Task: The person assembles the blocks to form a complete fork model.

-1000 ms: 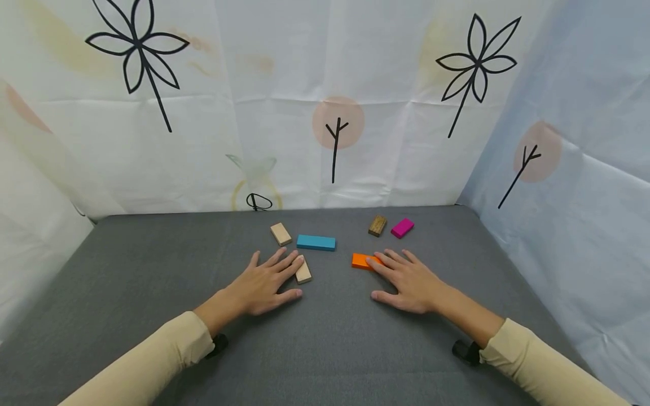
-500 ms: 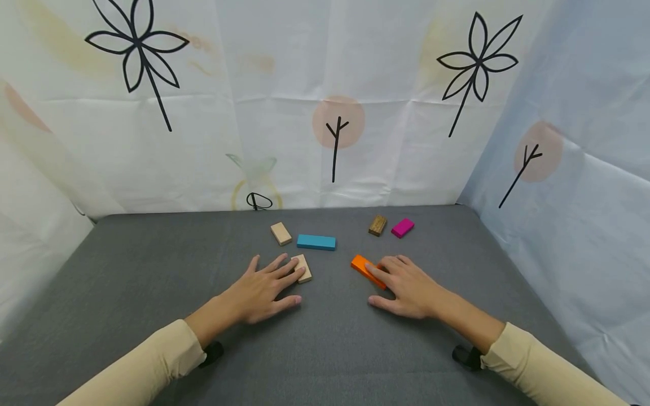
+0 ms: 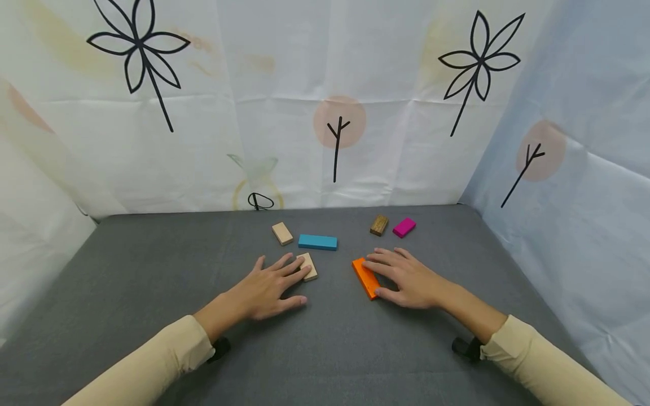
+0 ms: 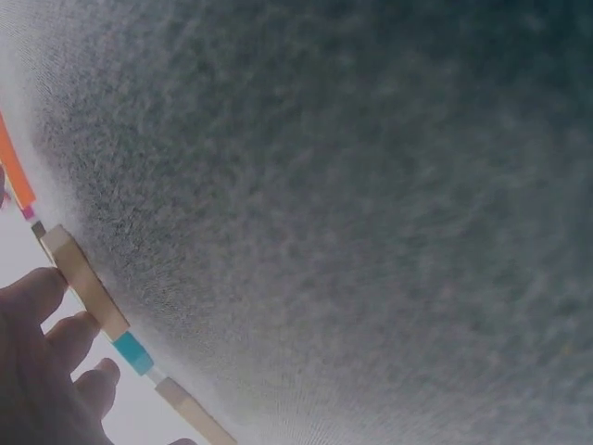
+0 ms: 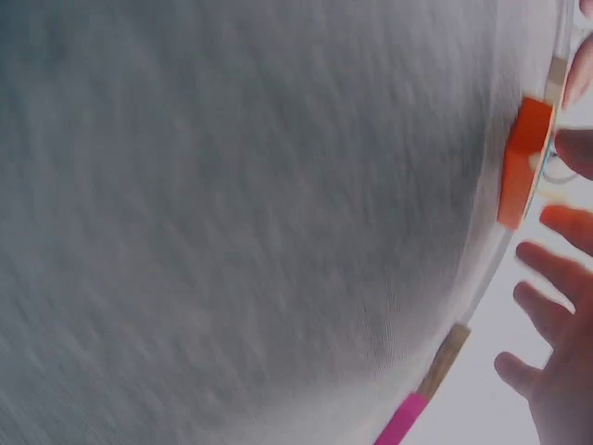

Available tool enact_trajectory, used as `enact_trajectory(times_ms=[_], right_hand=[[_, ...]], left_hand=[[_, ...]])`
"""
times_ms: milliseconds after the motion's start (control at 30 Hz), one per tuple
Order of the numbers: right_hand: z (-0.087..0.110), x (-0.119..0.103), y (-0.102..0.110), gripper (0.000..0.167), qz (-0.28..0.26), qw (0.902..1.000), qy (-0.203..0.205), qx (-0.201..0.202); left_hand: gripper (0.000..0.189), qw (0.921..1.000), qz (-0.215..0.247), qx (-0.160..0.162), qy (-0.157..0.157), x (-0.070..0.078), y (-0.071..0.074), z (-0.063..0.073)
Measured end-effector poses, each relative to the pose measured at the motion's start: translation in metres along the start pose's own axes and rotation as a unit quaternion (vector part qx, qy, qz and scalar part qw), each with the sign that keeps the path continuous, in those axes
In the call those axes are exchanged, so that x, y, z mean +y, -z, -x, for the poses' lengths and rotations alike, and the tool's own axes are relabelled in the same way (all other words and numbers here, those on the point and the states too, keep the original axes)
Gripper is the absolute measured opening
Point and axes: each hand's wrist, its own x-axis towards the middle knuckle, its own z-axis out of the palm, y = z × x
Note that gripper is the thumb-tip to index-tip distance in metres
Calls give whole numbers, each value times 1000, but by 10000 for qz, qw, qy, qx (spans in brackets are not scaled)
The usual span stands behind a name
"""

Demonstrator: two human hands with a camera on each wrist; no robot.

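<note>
Orange and oblong, a flat block [image 3: 366, 280] lies on the grey surface [image 3: 335, 355], partly under the right hand [image 3: 412, 280]; the left hand [image 3: 266, 290] overlaps a pale rectangular wooden block [image 3: 312, 274] (both hands' fingers spread, gripping nothing).

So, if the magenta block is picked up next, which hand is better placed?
Probably the right hand: the magenta block lies beyond its fingers, though they are at the orange block. The left hand is farther off, fingers over a pale block.
</note>
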Motion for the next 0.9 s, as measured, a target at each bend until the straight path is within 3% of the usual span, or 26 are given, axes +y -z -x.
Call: enact_trajectory(times_ms=[167, 500, 900], right_hand=[[0, 4, 2, 57, -413, 9980, -94, -466], [-8, -12, 5, 62, -405, 9962, -14, -773], [-14, -28, -1, 62, -408, 9958, 300, -763]], left_hand=[[73, 9999, -2, -112, 16, 0, 2, -4], [73, 9998, 52, -201, -45, 0, 3, -14], [75, 9995, 55, -295, -6, 1, 2, -17]])
